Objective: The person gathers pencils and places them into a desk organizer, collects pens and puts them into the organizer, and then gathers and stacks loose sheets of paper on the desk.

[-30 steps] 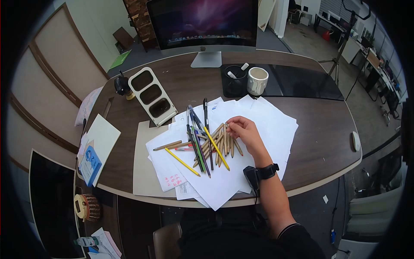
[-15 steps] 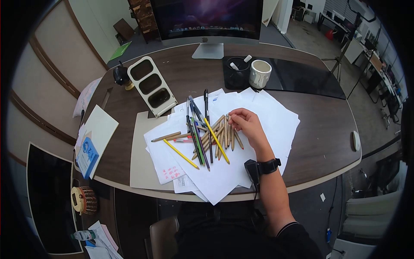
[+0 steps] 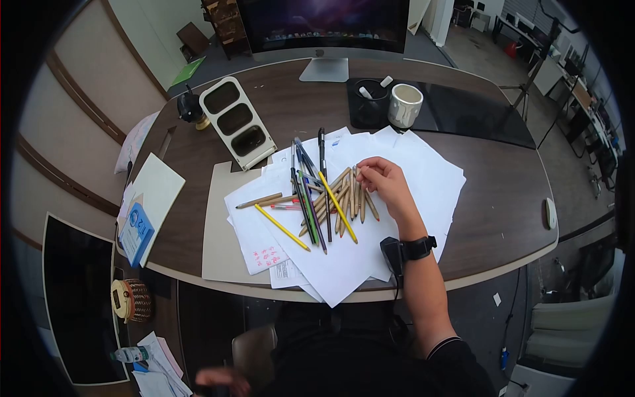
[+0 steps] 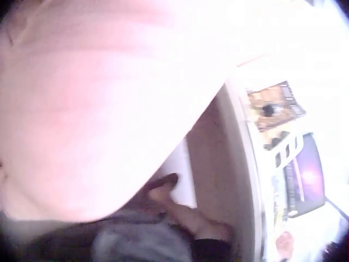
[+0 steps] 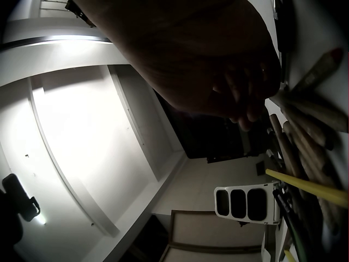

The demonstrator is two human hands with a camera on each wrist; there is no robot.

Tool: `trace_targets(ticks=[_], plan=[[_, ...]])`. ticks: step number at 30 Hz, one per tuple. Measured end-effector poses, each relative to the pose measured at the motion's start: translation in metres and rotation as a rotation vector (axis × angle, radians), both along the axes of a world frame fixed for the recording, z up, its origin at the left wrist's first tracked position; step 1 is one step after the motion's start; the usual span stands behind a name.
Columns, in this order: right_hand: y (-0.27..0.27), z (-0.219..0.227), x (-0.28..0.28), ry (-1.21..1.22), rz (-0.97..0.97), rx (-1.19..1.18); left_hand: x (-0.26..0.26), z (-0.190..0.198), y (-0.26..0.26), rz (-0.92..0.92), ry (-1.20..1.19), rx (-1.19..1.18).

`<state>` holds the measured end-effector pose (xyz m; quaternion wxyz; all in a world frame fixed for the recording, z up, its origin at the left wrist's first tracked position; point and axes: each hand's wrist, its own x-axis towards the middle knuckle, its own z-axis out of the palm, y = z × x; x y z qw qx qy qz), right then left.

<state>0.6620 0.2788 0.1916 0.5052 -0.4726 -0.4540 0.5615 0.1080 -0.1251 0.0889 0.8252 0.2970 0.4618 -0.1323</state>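
In the head view my right hand (image 3: 385, 184) is over the paper with its fingers bent. Thumb and forefinger pinch at the upper end of a brown pencil (image 3: 354, 198) in a loose heap of similar ones. The right wrist view shows the curled fingers dark, right by the pencil ends. A yellow pencil (image 3: 338, 208) lies across the heap, and a second yellow pencil (image 3: 283, 227) rests to its left. Dark and coloured pens (image 3: 311, 205) cross beside them. My left hand (image 3: 221, 379) appears blurred below the desk edge; its fingers are washed out or hidden.
White sheets (image 3: 423, 178) spread beneath the pencils. Behind them stand a white three-slot holder (image 3: 238, 124), a black mesh cup (image 3: 372, 109) and a pale mug (image 3: 405, 106). A monitor (image 3: 324, 26) is at the back, a mouse (image 3: 550, 214) at the right edge.
The head view has tilted, so the desk sits higher in it. My left hand has come into view at the bottom. The right hand has stayed at the same pencil ends.
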Motion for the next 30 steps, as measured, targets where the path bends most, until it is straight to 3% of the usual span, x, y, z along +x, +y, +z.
trace_targets(ticks=[1, 2, 5, 6, 9, 11, 16, 23, 30], plan=[[-0.001, 0.0, -0.001, -0.002, 0.002, -0.004, 0.036, 0.047, 0.067, 0.102, -0.09, 0.048], [-0.002, 0.001, -0.001, -0.006, 0.001, -0.007, 0.07, 0.087, 0.112, 0.115, 0.154, 0.222], [-0.001, 0.003, -0.002, -0.004, 0.014, 0.001, 0.158, 0.158, 0.211, 0.296, 0.286, 0.925], [-0.002, 0.003, -0.003, 0.001, 0.019, 0.006, 0.179, 0.168, 0.235, 0.399, 0.307, 1.095], [-0.002, 0.004, -0.004, -0.002, 0.017, 0.019, 0.233, 0.166, 0.305, 0.712, -0.102, 1.439], [-0.002, 0.001, -0.005, -0.011, 0.014, 0.032, 0.275, 0.158, 0.345, 0.835, -0.34, 1.489], [-0.002, 0.002, -0.011, -0.032, 0.002, 0.075, 0.34, 0.133, 0.396, 0.88, -0.444, 1.375], [-0.004, 0.004, -0.017, -0.022, -0.005, 0.079, 0.334, 0.103, 0.409, 0.878, -0.433, 1.309], [-0.004, 0.015, -0.019, -0.07, -0.062, 0.11, 0.33, 0.098, 0.407, 0.9, -0.4, 1.269]])
